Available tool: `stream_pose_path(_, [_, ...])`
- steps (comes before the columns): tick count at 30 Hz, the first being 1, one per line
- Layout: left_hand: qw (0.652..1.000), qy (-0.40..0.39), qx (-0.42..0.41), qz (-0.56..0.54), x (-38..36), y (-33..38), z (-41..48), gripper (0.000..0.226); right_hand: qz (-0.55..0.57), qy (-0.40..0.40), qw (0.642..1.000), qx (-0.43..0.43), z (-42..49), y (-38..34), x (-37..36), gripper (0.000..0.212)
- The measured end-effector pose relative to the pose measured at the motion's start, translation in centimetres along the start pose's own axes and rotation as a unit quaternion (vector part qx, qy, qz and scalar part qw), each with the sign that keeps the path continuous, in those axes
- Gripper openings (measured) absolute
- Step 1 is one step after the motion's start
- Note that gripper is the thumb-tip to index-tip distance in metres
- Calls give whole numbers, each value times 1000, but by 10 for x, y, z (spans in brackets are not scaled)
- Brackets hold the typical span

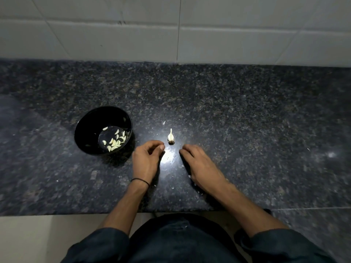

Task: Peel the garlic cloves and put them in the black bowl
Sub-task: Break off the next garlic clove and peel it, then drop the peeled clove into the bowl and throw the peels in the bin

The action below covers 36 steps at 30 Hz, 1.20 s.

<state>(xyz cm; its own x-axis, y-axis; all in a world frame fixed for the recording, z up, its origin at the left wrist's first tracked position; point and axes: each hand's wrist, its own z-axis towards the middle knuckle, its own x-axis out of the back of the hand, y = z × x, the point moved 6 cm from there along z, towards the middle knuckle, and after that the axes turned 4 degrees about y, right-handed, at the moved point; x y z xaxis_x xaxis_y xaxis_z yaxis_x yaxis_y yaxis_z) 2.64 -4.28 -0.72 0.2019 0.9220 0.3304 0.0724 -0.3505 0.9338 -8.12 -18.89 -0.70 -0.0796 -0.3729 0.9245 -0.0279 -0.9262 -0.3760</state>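
Note:
A black bowl stands on the dark granite counter, left of centre, with several peeled garlic cloves in its bottom. A small garlic stem core with a papery tip lies on the counter just beyond my hands. My left hand rests on the counter right of the bowl, its fingers loosely curled and nothing seen in them. My right hand lies on the counter to the right of the core, fingers bent downward on the stone; I see nothing held in it.
Small bits of white garlic skin lie scattered on the counter around my hands. A white tiled wall rises behind the counter. The counter's front edge runs just before my body.

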Motion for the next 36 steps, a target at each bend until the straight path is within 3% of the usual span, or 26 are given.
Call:
stream_pose_path(6, [991,14,-71,115,-2,1,0,11,-14,5,997,73,-41,3,3,41])
stream_pose_path(15, [992,52,-60,100,10,-2,-19,19,4,92,987,130,-62,-6,4,29])
stream_pose_path(23, [986,43,-81,140,12,-4,-64,20,-8,64,975,212,-59,2,2,21])
stream_pose_path(25, [982,48,-98,154,12,-2,-71,21,31,58,978,196,-54,4,6,21])
stream_pose_path(29, [977,68,-110,170,15,0,-81,20,221,71,971,55,-32,23,22,16])
stream_pose_path(31, [975,73,-112,180,14,0,-86,20,246,76,966,31,-16,26,28,19])
stream_pose_path(34, [974,68,-98,191,10,-1,-89,19,195,43,977,76,7,14,28,36])
stream_pose_path(36, [973,66,-88,203,8,-2,-91,18,114,0,982,149,11,1,18,26])
